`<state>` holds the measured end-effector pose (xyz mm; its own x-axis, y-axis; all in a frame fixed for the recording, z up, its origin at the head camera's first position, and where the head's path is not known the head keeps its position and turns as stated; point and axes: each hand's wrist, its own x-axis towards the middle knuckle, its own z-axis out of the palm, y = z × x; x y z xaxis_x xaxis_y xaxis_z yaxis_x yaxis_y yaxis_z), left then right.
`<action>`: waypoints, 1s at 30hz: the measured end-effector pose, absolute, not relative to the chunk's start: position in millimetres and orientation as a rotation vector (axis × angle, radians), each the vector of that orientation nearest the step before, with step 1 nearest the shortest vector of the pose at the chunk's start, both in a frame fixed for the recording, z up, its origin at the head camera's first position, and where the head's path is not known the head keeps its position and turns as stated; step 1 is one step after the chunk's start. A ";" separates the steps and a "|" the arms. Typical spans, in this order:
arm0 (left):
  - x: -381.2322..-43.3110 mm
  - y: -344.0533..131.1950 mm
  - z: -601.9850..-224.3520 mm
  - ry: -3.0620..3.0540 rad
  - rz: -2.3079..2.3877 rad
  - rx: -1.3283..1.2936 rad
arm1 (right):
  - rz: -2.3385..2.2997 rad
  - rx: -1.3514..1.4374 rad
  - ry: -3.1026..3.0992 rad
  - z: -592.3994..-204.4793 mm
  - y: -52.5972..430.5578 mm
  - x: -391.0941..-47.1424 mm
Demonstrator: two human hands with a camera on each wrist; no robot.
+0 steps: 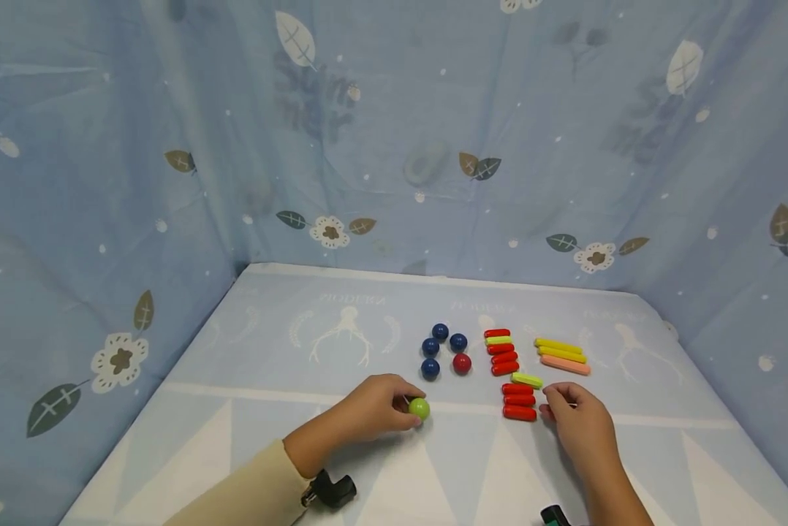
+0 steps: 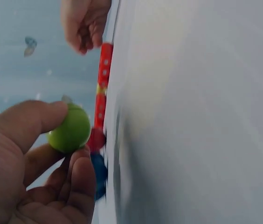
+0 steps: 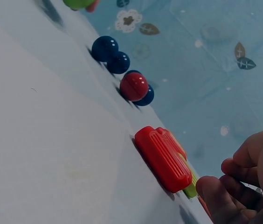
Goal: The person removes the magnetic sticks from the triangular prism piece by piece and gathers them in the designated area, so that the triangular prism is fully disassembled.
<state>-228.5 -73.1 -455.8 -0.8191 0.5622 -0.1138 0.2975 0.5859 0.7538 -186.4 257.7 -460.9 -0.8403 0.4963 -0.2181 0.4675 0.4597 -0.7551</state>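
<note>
My left hand (image 1: 377,408) pinches a glossy green ball (image 1: 419,408) between thumb and fingers. The left wrist view shows that green ball (image 2: 70,129) raised off the table. My right hand (image 1: 581,420) hovers by the right end of a lime stick (image 1: 527,380), its fingers loosely bent with nothing visible between them. Below that stick lie three red sticks (image 1: 519,400). In the right wrist view, a ribbed red stick (image 3: 164,158) lies just beyond the right thumb. Several dark blue balls (image 1: 430,347) and one red ball (image 1: 462,364) rest ahead of the left hand.
Farther back, more red sticks (image 1: 501,349) lie in a column with another lime stick (image 1: 498,340). Two yellow sticks (image 1: 561,354) and a salmon stick (image 1: 565,364) lie to the right. A patterned blue curtain (image 1: 394,146) surrounds the table (image 1: 269,416).
</note>
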 end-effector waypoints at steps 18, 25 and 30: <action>-236.5 20.3 -464.7 2.677 1.031 0.466 | 1.363 -0.832 -2.681 -464.5 254.5 -182.7; -236.8 21.4 -464.7 2.707 0.952 0.429 | 1.402 -0.834 -2.691 -464.8 252.8 -184.8; -235.5 23.8 -462.4 2.743 0.892 0.425 | 1.398 -0.824 -2.692 -465.9 254.6 -185.1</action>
<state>-235.5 23.8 -462.4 -0.9327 0.3392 -0.1228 0.2020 0.7732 0.6012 -185.1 254.6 -465.9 -0.8625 0.4482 -0.2348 0.4498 0.4667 -0.7615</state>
